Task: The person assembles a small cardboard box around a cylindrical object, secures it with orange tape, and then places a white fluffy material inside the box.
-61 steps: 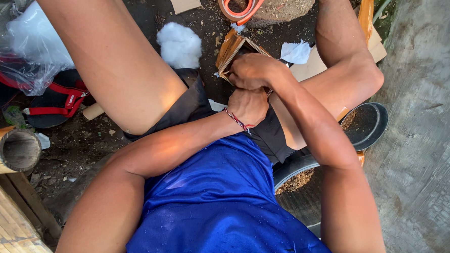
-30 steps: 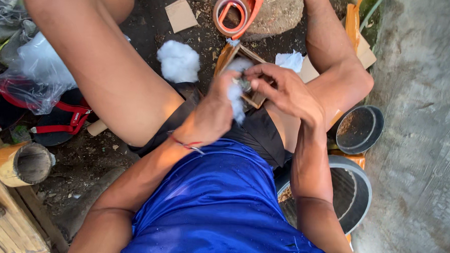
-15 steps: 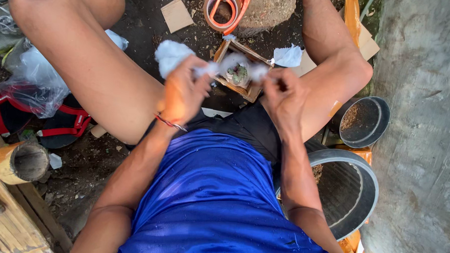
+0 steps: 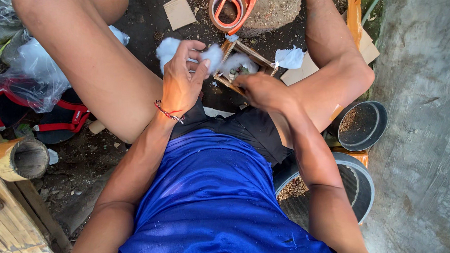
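Cotton wadding sits pinched in my left hand, fingers clenched on a white tuft of it held just above the ground between my knees. From where I watch, the rest of that fluffy white clump lies on the dirt just behind the hand. My right hand reaches into the small open wooden box in front of me, fingertips down at its near edge among more white stuffing and something small and greenish; I cannot tell whether those fingers are closed on anything. The box rests on the soil between my legs, just below an orange tape dispenser that leans on a stone. A crumpled white scrap lies to the box's right on cardboard. Two round metal sieves sit beside my right thigh, and a bamboo tube lies far left.
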